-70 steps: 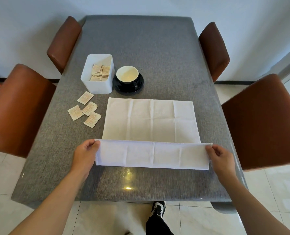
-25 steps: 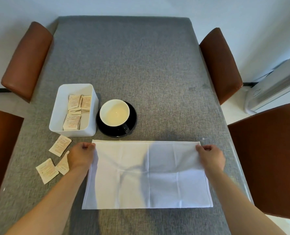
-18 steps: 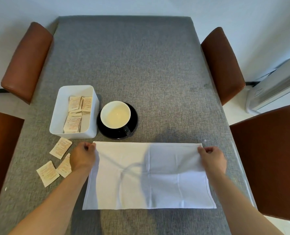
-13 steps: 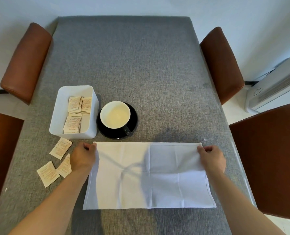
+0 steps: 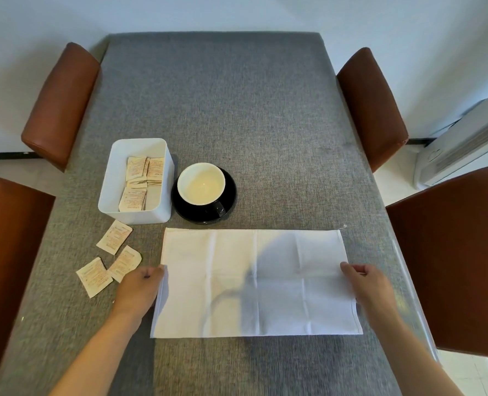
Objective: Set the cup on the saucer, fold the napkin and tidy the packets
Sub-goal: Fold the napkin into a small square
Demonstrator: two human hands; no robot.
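Note:
The white napkin (image 5: 231,284) lies folded in half on the grey table, near me. My left hand (image 5: 140,290) pinches the middle of its left edge, which is slightly lifted. My right hand (image 5: 365,284) pinches the middle of its right edge. The white cup (image 5: 201,182) with a black outside stands on the black saucer (image 5: 231,192) just beyond the napkin's far left corner. Three loose packets (image 5: 114,237) lie left of the napkin. A white box (image 5: 135,218) beside the saucer holds several more packets.
The grey cloth-covered table (image 5: 237,110) has brown chairs on both sides: two on the left (image 5: 60,104) and two on the right (image 5: 371,104). A white appliance (image 5: 462,144) stands on the floor at far right.
The napkin's near half was folded over onto the far half. Both hands have since left the far corners and slid toward me along the side edges.

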